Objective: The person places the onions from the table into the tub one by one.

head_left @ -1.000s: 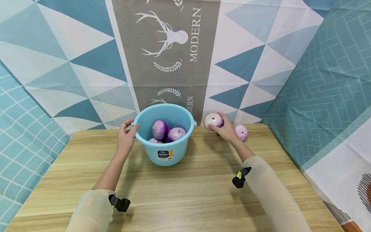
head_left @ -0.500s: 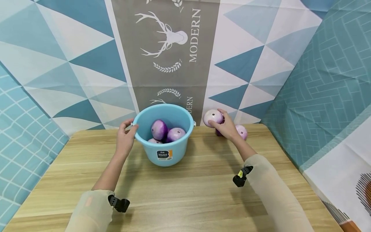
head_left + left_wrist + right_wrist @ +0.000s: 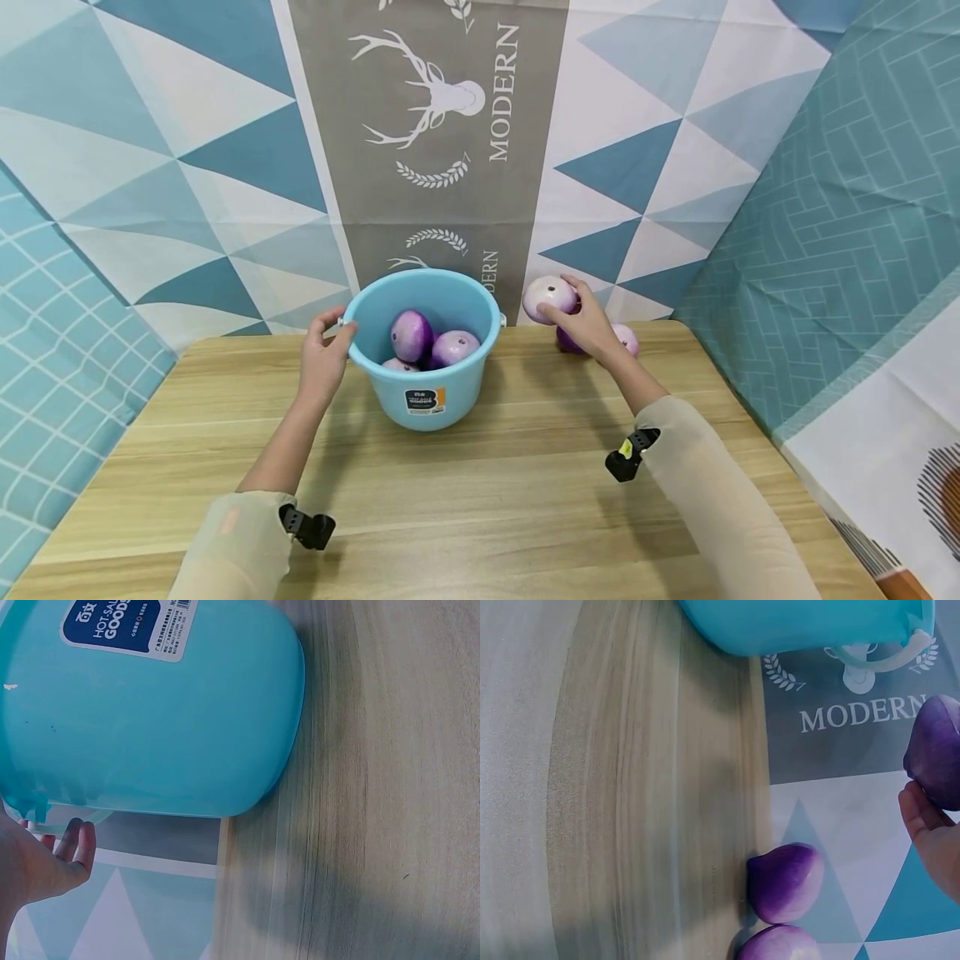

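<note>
My left hand [image 3: 322, 367] grips the left rim of a light blue bucket [image 3: 467, 393], thumb at the edge by the handle joint. The left wrist view shows its curled fingers [image 3: 81, 844] beside the handle. Inside the bucket lie a purple onion [image 3: 412, 336], a paler onion [image 3: 454, 348] and a partly hidden third onion [image 3: 400, 365]. To the right of the bucket my right hand [image 3: 590, 332] holds a purple-and-white onion [image 3: 547, 297] above the table. Below that hand rest two more onions, a dark purple onion [image 3: 786, 882] and a paler onion [image 3: 780, 945], side by side.
The wooden table [image 3: 450, 517] ends at a patterned cloth wall [image 3: 622, 167] close behind the bucket and onions. Blue tiled cloth [image 3: 67, 375] hangs on the left, and teal cloth [image 3: 847, 208] on the right. A white bucket handle [image 3: 892, 660] hangs at the bucket's side.
My right hand has lifted its onion slightly upward, uncovering more of the dark purple onion below. The left hand and the bucket have stayed in place.
</note>
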### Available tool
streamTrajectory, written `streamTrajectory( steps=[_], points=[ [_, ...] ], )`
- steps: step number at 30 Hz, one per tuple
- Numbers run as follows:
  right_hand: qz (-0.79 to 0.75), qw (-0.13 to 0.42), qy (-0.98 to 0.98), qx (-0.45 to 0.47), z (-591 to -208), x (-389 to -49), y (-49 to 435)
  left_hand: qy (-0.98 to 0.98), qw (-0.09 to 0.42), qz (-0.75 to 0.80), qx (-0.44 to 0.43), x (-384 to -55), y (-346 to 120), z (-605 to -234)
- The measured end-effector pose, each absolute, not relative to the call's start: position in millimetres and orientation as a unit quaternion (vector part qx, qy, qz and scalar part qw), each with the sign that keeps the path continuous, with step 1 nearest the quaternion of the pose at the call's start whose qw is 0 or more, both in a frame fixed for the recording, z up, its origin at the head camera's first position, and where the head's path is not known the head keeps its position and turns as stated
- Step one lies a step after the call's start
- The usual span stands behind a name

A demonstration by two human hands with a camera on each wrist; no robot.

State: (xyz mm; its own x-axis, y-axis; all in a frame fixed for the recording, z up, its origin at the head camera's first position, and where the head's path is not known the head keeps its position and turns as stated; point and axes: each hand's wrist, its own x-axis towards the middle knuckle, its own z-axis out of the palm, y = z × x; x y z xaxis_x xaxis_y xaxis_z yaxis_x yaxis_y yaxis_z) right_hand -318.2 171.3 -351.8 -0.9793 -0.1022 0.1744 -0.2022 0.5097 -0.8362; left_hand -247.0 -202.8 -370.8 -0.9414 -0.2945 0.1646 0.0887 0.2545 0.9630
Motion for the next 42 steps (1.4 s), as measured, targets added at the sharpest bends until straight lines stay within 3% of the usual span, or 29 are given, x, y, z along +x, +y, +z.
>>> streamTrajectory(
  steps=[42],
  points=[
    [0.475,0.07,-0.859,0.176,-315,-300,148,-0.773,0.159,-0.611,0.066,-247,-202,-370]
  ],
)
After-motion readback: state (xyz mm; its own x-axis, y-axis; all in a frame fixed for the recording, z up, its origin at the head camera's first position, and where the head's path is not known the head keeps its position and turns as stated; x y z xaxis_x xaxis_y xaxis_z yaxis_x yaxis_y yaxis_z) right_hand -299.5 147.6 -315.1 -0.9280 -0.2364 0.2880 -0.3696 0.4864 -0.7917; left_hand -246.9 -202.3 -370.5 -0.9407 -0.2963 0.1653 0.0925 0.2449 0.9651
